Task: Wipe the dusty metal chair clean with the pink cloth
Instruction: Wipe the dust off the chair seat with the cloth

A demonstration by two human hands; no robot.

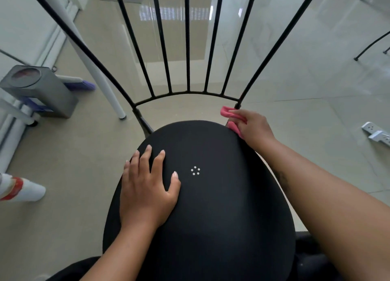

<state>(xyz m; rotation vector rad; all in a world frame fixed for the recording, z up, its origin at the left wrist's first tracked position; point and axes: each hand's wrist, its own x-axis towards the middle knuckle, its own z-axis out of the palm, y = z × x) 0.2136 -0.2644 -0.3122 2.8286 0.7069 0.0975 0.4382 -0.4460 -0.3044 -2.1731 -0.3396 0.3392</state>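
The cloth (227,113) was soft and light, apt to bunch or slip, so I judged it best pinched firmly and wrapped around each thin bar. The right hand (253,128) gripped it in curled fingers at the seat's (211,206) back right edge, by the foot of the outer bar (261,69). The left hand (145,187) lay flat on the seat's left side. The chair (185,94) looked stiff: a black round seat and slim black bars fanning upward.
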